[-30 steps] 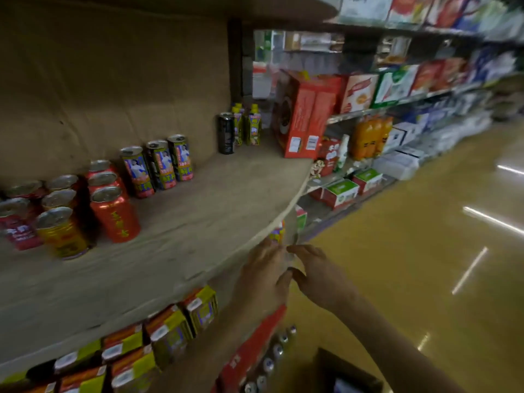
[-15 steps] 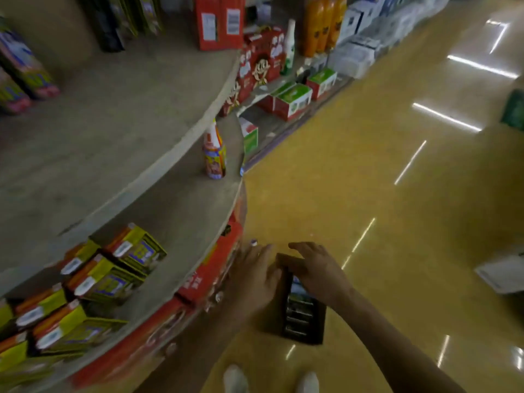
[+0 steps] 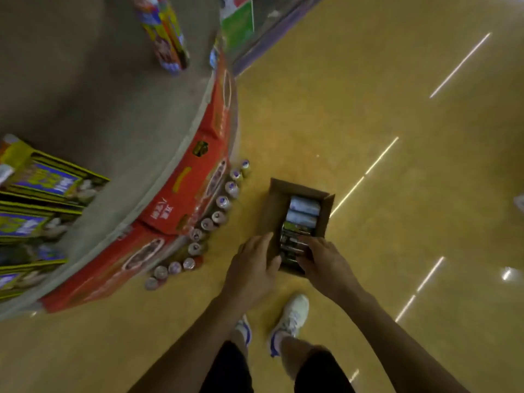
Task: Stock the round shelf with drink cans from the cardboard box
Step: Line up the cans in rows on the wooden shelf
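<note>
The open cardboard box (image 3: 271,211) stands on the yellow floor beside the round shelf (image 3: 113,123). Two pale cans (image 3: 304,207) lie at its far end, and dark cans (image 3: 293,236) lie at the near end. My left hand (image 3: 252,268) reaches over the box's near left corner with its fingers fairly straight and its thumb towards the dark cans. Over those cans, at the near right corner, is my right hand (image 3: 323,265) with bent fingers. Whether it grips one is unclear.
Red cartons (image 3: 184,188) ring the shelf's base, with a curved row of several cans (image 3: 222,201) on the floor in front. Yellow-green packs (image 3: 42,188) and a colourful bottle (image 3: 166,38) sit on the shelf. My white shoes (image 3: 292,313) stand just behind the box.
My view has swung down from the upper shelf to the floor. Both hands have dropped from the shelf edge to the near end of the box.
</note>
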### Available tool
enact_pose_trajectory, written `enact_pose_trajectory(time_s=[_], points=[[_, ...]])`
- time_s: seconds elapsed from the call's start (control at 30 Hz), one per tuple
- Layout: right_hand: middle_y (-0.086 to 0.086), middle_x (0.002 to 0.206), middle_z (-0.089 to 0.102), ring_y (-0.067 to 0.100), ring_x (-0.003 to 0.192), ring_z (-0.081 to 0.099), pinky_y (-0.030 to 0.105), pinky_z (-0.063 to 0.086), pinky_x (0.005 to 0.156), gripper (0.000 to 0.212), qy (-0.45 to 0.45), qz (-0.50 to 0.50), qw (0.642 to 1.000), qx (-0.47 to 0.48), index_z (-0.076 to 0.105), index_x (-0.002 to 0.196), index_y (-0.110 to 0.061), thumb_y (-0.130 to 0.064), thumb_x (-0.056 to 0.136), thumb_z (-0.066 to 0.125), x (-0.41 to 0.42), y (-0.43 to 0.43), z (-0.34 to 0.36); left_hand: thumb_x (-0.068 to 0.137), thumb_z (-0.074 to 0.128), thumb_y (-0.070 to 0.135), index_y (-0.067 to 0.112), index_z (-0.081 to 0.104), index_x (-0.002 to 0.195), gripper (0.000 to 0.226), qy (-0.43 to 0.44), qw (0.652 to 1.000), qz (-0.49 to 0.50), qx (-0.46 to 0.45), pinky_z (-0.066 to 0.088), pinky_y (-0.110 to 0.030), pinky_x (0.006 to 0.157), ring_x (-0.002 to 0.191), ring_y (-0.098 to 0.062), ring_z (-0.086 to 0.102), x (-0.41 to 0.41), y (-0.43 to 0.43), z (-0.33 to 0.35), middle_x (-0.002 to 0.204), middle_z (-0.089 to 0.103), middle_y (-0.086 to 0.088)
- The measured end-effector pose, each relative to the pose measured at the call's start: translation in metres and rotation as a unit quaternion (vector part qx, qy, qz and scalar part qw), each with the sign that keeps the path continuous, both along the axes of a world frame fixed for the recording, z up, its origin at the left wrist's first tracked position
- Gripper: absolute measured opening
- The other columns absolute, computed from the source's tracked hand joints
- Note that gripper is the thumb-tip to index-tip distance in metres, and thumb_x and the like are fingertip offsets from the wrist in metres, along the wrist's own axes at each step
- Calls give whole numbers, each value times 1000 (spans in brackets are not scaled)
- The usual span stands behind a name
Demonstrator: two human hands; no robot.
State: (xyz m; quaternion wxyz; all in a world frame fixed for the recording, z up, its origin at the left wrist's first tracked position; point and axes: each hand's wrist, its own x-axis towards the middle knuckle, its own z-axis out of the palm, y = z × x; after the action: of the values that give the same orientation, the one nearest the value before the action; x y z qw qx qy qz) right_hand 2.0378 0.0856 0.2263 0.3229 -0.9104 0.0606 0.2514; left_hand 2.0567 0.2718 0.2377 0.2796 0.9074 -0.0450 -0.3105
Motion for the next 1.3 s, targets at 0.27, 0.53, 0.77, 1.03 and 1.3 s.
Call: enact_pose_trajectory(time_s=[0.27, 0.53, 0.77, 1.03, 1.3], points=[[7, 143, 52, 26, 129, 47, 34, 43, 101, 51, 49, -29, 998, -34, 44, 148, -18, -26, 100, 56, 0, -17, -164, 104, 48, 38, 23, 26, 158, 59, 35, 998, -44, -5, 33, -30, 111, 143, -16, 33, 10, -28, -160, 158, 34, 3], [5, 150, 44, 26, 134, 43, 35, 42, 107, 57, 93, 5, 993, -79, 35, 152, -21, -28, 100, 55, 16, -15, -337, 103, 50, 38, 25, 25, 158, 62, 72, 992, -94, 42, 38, -36, 110, 140, -22, 38, 30, -40, -337, 155, 40, -1], [6, 151, 41, 26, 138, 40, 41, 42, 111, 65, 96, 106, 975, -168, 28, 153, -22, -32, 97, 60, 30, -27, -446, 103, 50, 40, 21, 37, 151, 53, 122, 985, -105, 68, 39, -37, 107, 137, -26, 43, 59, -53, -434, 150, 45, -6], [10, 146, 40, 30, 134, 40, 44, 43, 104, 67, 78, 155, 945, -275, 35, 145, -17, -36, 90, 68, 41, -31, -517, 103, 53, 37, 17, 38, 152, 54, 207, 975, -55, 51, 41, -32, 103, 135, -24, 48, 91, -52, -491, 151, 48, -5], [17, 139, 39, 35, 123, 46, 42, 50, 86, 46, 31, 183, 923, -338, 37, 135, -9, -24, 96, 55, 36, -18, -527, 102, 56, 37, 10, 52, 140, 47, 237, 969, -54, 41, 42, -27, 89, 121, -25, 54, 100, -60, -503, 136, 57, -10]])
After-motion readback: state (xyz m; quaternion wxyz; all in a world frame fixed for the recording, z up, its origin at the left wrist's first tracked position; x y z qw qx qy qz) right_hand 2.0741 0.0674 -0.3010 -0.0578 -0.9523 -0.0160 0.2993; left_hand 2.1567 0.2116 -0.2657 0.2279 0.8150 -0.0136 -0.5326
